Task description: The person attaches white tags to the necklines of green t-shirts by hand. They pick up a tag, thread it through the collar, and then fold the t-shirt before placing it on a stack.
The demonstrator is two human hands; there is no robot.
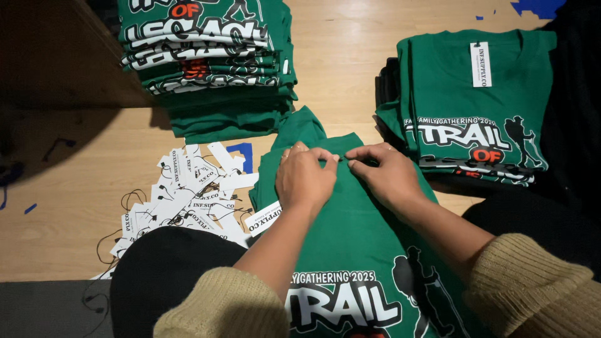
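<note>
A green printed T-shirt [350,250] lies flat in front of me, collar end away from me. My left hand [305,177] and my right hand [387,172] rest side by side on its upper part, fingertips pinched together near the collar at the middle. What sits between the fingertips is too small to make out. Both wrists come out of beige knitted cuffs.
A stack of folded green shirts [210,62] stands at the back left, another stack [469,106] with a white hang tag [481,64] at the right. A loose heap of white paper tags with black strings [188,200] lies on the wooden floor [69,188] to my left.
</note>
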